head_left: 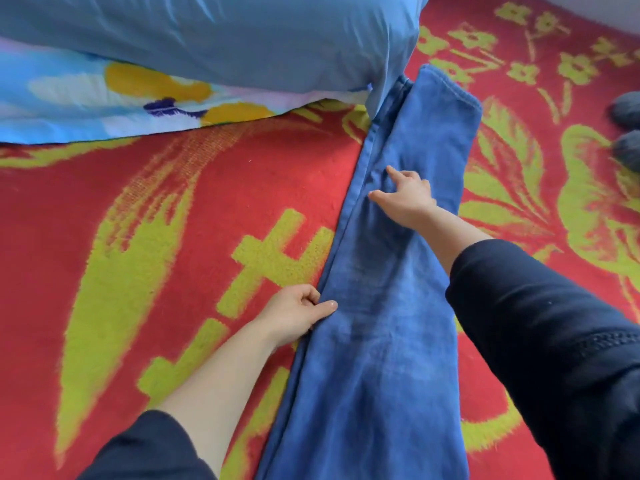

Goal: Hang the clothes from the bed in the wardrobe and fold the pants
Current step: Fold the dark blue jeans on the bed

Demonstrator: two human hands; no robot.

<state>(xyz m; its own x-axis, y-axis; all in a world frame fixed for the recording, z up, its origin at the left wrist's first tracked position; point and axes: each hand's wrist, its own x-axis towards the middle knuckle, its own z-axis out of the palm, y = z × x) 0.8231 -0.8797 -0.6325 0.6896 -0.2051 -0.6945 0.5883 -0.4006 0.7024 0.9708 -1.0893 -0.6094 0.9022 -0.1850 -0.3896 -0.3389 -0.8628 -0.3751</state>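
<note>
"Across the bed's red blanket (pixel 173 202), blue jeans (pixel 388 306) lie lengthwise, legs stacked, hems by the blue pillow (pixel 207 36) at the far edge. Which step?"

"Folding, apparently. Left hand (pixel 298 315) pinches the jeans' left edge; right hand (pixel 407 197), fingers spread, presses the denim. Next, likely: hems brought evenly to the waist. No wardrobe or container is in view."

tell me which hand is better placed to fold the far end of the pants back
Right, probably. The right hand rests open on the pants nearer their far end; the left hand is further back, pinching the side edge.
</note>
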